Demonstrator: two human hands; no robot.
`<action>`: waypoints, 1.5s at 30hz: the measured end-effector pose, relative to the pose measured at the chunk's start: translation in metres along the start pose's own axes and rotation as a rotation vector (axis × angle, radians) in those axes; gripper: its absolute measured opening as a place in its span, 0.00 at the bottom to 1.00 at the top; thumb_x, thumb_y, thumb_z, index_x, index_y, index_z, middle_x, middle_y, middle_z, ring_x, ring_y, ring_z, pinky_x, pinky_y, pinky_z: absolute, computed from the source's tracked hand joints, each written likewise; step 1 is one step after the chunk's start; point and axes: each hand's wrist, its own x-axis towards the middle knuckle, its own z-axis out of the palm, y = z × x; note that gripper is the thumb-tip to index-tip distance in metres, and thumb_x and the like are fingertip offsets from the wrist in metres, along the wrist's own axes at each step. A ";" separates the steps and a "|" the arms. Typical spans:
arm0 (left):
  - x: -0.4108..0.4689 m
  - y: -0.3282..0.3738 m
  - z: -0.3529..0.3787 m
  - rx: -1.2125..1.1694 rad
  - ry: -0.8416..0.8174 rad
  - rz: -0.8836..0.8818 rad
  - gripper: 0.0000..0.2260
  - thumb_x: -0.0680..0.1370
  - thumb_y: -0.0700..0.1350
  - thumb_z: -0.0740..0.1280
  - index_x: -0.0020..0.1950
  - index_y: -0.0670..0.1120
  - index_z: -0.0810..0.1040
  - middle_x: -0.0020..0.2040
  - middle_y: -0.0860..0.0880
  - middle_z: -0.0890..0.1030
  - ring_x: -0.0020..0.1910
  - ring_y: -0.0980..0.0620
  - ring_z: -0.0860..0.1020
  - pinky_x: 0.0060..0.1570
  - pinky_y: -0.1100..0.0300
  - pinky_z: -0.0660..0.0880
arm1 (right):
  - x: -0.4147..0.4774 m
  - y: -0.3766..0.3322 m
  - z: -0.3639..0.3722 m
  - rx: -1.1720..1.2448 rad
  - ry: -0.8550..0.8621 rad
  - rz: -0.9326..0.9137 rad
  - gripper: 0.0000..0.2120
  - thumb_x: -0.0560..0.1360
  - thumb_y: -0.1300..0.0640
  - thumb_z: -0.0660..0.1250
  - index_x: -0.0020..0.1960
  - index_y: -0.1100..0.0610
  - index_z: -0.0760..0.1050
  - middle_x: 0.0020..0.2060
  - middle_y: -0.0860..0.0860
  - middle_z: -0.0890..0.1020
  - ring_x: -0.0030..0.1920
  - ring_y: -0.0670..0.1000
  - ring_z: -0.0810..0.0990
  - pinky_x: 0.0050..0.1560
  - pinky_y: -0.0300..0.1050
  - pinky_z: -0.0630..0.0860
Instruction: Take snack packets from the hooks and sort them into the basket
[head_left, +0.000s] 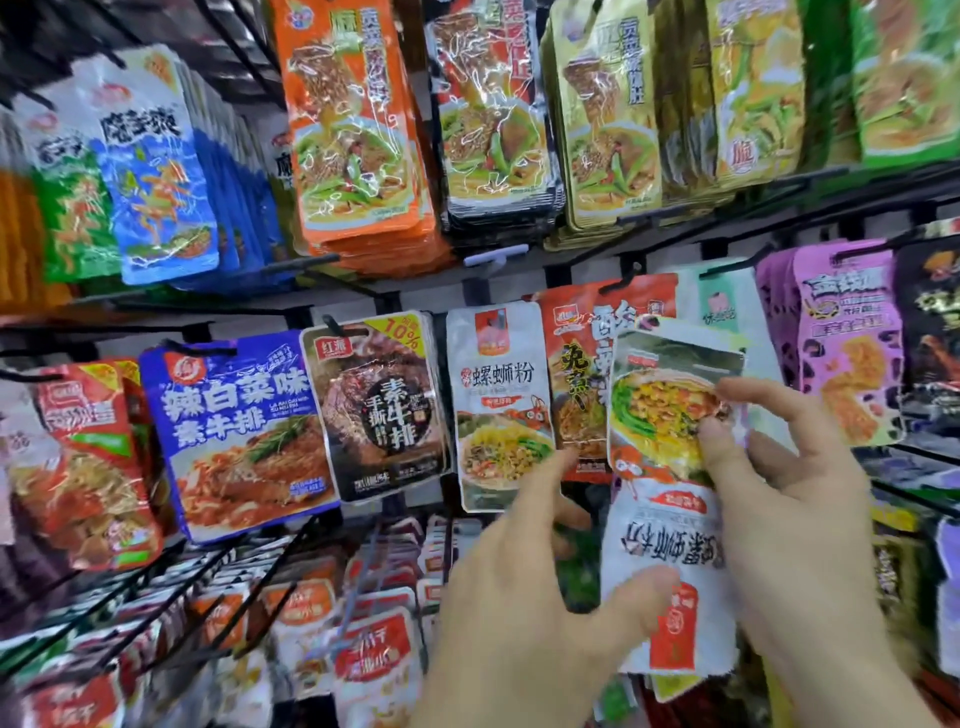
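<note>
My right hand (779, 499) holds a white snail-noodle snack packet (670, 519) upside down, thumb on its front picture, fingers behind it. My left hand (524, 587) is beside it; its thumb touches the packet's lower white part, and the forefinger points up toward a matching white packet (498, 410) still hanging on its hook. A red packet (576, 358) hangs just behind the held one. No basket is in view.
Black wire hooks carry many packets: blue (234, 431) and dark steak packets (379, 405) at left, purple ones (847, 343) at right, orange (353, 124) and gold ones (602, 114) above. Red-and-white packets (374, 654) fill the lower rows.
</note>
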 end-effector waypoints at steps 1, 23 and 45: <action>-0.002 -0.001 0.005 -0.072 -0.026 -0.053 0.30 0.62 0.68 0.69 0.59 0.80 0.58 0.51 0.70 0.77 0.45 0.65 0.78 0.45 0.61 0.78 | -0.004 -0.002 0.006 0.029 0.006 0.001 0.11 0.78 0.59 0.67 0.51 0.42 0.76 0.35 0.58 0.82 0.36 0.65 0.80 0.35 0.67 0.77; 0.011 -0.003 -0.060 -0.786 0.415 -0.163 0.13 0.59 0.48 0.76 0.41 0.47 0.82 0.37 0.44 0.85 0.32 0.48 0.83 0.32 0.52 0.82 | -0.007 -0.023 -0.003 -0.006 -0.384 0.105 0.09 0.66 0.63 0.75 0.38 0.48 0.85 0.32 0.52 0.85 0.32 0.46 0.79 0.34 0.34 0.74; 0.041 0.019 -0.066 -0.073 0.116 0.254 0.07 0.67 0.39 0.78 0.40 0.50 0.85 0.33 0.54 0.83 0.33 0.59 0.80 0.35 0.66 0.75 | -0.010 -0.034 0.027 -0.449 -0.535 -0.345 0.07 0.68 0.39 0.70 0.46 0.34 0.80 0.36 0.44 0.83 0.36 0.45 0.78 0.35 0.45 0.77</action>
